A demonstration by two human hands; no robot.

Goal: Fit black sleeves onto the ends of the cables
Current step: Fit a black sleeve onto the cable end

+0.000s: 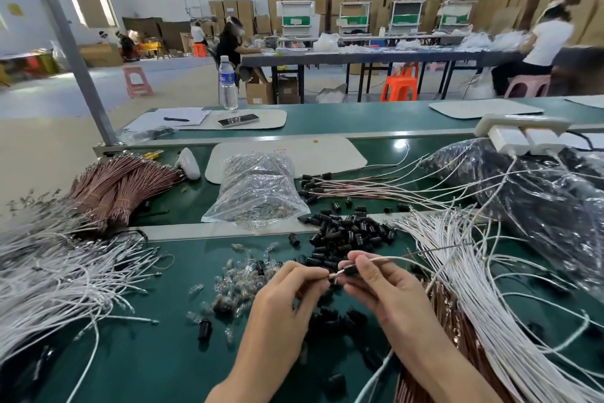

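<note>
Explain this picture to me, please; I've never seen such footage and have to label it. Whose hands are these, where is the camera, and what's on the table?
There is no machine here. A person wears a camera on the head, and it looks down at their own hands. The left hand pinches the end of a thin cable. The right hand pinches what looks like a black sleeve on that cable. On the green table lie a pile of loose black sleeves, white cables, copper-coloured bundles and a clear bag.
</note>
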